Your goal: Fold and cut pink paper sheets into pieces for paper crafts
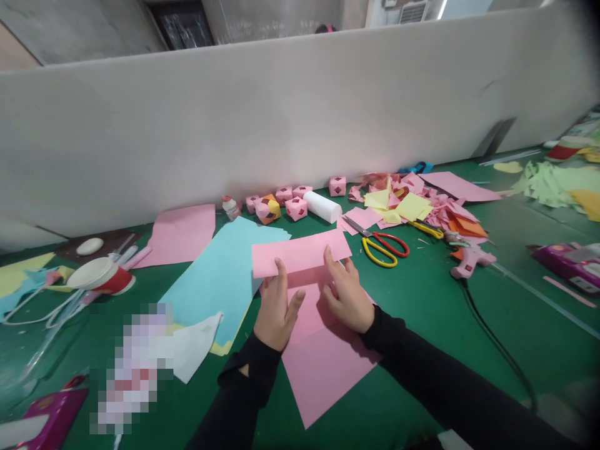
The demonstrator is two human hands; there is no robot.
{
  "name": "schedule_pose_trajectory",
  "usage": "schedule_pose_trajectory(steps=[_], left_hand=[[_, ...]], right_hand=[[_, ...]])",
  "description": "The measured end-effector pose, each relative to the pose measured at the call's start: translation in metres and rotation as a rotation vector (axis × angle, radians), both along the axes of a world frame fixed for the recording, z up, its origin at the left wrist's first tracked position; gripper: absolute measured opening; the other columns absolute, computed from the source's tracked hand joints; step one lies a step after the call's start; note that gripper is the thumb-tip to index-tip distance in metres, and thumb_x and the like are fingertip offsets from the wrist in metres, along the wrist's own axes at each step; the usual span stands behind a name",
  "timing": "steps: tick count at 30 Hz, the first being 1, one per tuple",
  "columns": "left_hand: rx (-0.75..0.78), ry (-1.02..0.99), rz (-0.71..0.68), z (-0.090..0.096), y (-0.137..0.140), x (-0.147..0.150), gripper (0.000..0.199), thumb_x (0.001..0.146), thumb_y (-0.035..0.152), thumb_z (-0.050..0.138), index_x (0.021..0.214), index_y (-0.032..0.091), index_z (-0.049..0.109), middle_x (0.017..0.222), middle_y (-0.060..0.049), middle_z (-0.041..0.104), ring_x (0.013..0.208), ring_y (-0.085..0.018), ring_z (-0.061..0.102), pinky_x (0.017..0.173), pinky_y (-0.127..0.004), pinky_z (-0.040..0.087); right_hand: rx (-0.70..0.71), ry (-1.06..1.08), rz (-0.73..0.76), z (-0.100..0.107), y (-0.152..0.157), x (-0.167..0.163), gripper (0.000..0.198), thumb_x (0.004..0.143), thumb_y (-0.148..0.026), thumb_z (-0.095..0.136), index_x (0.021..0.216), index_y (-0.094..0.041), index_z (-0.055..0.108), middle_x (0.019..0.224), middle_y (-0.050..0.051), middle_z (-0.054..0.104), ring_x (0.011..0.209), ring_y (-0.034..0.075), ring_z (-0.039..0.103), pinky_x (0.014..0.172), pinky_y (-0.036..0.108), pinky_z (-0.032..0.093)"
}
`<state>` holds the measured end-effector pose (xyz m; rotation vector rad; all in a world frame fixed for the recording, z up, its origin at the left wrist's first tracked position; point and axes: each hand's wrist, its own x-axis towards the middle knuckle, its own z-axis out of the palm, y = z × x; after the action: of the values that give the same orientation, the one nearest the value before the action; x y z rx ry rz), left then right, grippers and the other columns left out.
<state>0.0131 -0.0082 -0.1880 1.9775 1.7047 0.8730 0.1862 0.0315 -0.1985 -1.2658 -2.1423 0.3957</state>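
Observation:
A strip of pink paper (300,253), apparently folded, is held up off the table between my hands. My left hand (277,312) grips its lower left edge, with the forefinger in front and the thumb apart. At the lower right edge, my right hand (347,290) pinches the strip, its forefinger on the front face. Under both hands lies a larger pink sheet (323,375), creased across its upper part. Fingers behind the strip are partly hidden.
Scissors (375,240) lie right of the strip, with a pink glue gun (471,259) and paper scraps (445,206) beyond. Blue sheets (210,275) and a paper cup (105,276) are leftward. Folded pink paper pieces (296,209) and a white roll (323,207) stand near the partition (281,125).

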Motion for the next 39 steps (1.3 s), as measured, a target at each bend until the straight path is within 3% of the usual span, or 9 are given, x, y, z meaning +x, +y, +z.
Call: schedule_pose_trajectory(steps=[6, 11, 17, 21, 24, 28, 33, 36, 39], left_hand=[[0.105, 0.181, 0.013, -0.003, 0.004, -0.008, 0.08, 0.093, 0.056, 0.027, 0.149, 0.002, 0.006, 0.137, -0.027, 0.046, 0.134, -0.034, 0.036, 0.111, -0.059, 0.014], [0.094, 0.254, 0.062, -0.007, 0.006, -0.011, 0.081, 0.093, 0.056, 0.029, 0.149, 0.004, 0.003, 0.136, -0.027, 0.048, 0.129, -0.037, 0.042, 0.108, -0.064, 0.016], [0.08, 0.201, 0.151, -0.007, 0.006, -0.015, 0.079, 0.092, 0.057, 0.032, 0.151, 0.011, 0.004, 0.154, -0.026, 0.018, 0.144, -0.034, 0.015, 0.109, -0.064, 0.014], [0.035, 0.087, 0.208, -0.006, 0.007, -0.017, 0.08, 0.091, 0.057, 0.037, 0.151, 0.014, 0.007, 0.156, -0.023, 0.014, 0.144, -0.033, 0.01, 0.109, -0.065, 0.011], [-0.01, -0.101, 0.154, -0.002, 0.005, -0.012, 0.078, 0.09, 0.057, 0.04, 0.151, 0.017, 0.012, 0.155, -0.02, 0.021, 0.144, -0.031, 0.018, 0.113, -0.057, 0.017], [-0.219, -0.613, 0.075, 0.008, 0.003, 0.0, 0.076, 0.089, 0.06, 0.041, 0.149, 0.02, 0.02, 0.141, -0.018, 0.048, 0.13, -0.028, 0.046, 0.108, -0.048, 0.034], [-0.44, -1.269, 0.213, 0.025, 0.007, 0.005, 0.077, 0.085, 0.071, 0.034, 0.144, 0.022, 0.032, 0.138, -0.018, 0.05, 0.114, -0.028, 0.06, 0.094, -0.046, 0.049], [-0.483, -1.427, 0.198, 0.03, 0.009, 0.005, 0.069, 0.087, 0.068, 0.036, 0.141, 0.025, 0.036, 0.136, -0.015, 0.052, 0.111, -0.026, 0.062, 0.094, -0.044, 0.05], [-0.531, -1.498, 0.131, 0.027, 0.01, 0.003, 0.057, 0.09, 0.059, 0.04, 0.133, 0.022, 0.046, 0.131, -0.013, 0.056, 0.114, -0.024, 0.06, 0.097, -0.042, 0.049]], right_hand=[[0.006, -0.038, -0.049, -0.003, 0.008, 0.007, 0.085, 0.078, -0.009, 0.039, 0.152, -0.013, -0.003, 0.118, 0.012, 0.058, 0.123, 0.035, 0.037, 0.103, 0.06, 0.029], [0.046, -0.037, -0.059, -0.003, 0.008, 0.006, 0.085, 0.077, -0.01, 0.038, 0.152, -0.014, -0.001, 0.117, 0.012, 0.059, 0.121, 0.035, 0.041, 0.102, 0.062, 0.029], [0.114, 0.047, -0.17, -0.001, 0.017, 0.014, 0.082, 0.078, -0.011, 0.039, 0.152, -0.012, 0.004, 0.116, 0.014, 0.059, 0.123, 0.039, 0.04, 0.099, 0.063, 0.032], [0.136, 0.157, -0.251, -0.001, 0.025, 0.021, 0.079, 0.082, -0.016, 0.039, 0.152, -0.014, 0.003, 0.135, 0.017, 0.048, 0.122, 0.037, 0.041, 0.099, 0.061, 0.034], [0.119, 0.149, -0.21, 0.002, 0.02, 0.017, 0.08, 0.086, -0.022, 0.039, 0.151, -0.013, -0.006, 0.143, 0.019, 0.04, 0.126, 0.036, 0.038, 0.1, 0.06, 0.033], [0.14, 0.018, 0.03, 0.008, 0.001, 0.006, 0.083, 0.088, -0.024, 0.04, 0.15, -0.009, -0.014, 0.119, 0.018, 0.059, 0.113, 0.034, 0.048, 0.099, 0.056, 0.032], [0.115, -0.103, 0.341, 0.009, -0.013, -0.001, 0.084, 0.088, -0.031, 0.043, 0.151, -0.01, -0.009, 0.137, 0.02, 0.047, 0.119, 0.035, 0.044, 0.101, 0.056, 0.028], [0.078, -0.098, 0.443, 0.006, -0.013, -0.001, 0.083, 0.085, -0.034, 0.049, 0.152, -0.01, 0.006, 0.13, 0.018, 0.054, 0.123, 0.034, 0.038, 0.102, 0.053, 0.03], [0.034, -0.05, 0.492, 0.004, -0.011, 0.0, 0.081, 0.085, -0.033, 0.052, 0.152, -0.011, 0.011, 0.116, 0.015, 0.061, 0.115, 0.029, 0.045, 0.098, 0.049, 0.038]])
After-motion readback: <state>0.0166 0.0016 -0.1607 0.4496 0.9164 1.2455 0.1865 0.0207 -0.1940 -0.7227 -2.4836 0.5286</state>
